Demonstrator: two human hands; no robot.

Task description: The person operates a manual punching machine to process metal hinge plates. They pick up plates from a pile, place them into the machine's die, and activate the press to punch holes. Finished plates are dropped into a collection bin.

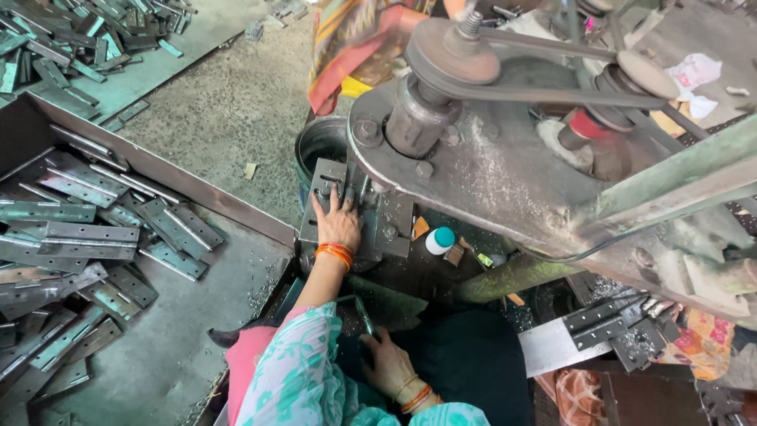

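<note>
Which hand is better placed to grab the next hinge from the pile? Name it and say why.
Probably left. The left hand lies flat on the drill fixture, on the side of the hinge pile. The right hand sits low, gripping a metal strip.

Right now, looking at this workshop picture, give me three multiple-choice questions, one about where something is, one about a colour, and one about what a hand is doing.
1. Where does the big pile of metal hinges lie?
A. in the tray left of the person
B. on top of the belt pulley
C. inside the round can

2. What colour is the cap of the small white bottle?
A. red
B. teal
C. yellow

3. What is the left hand doing?
A. resting in the lap
B. pressing flat on the machine's metal plate
C. lifting the bottle

Answers: 1 A, the hinges fill the tray at the left; 2 B, its cap is teal; 3 B, fingers spread on the plate, while the right hand holds a metal piece in the lap.
</note>
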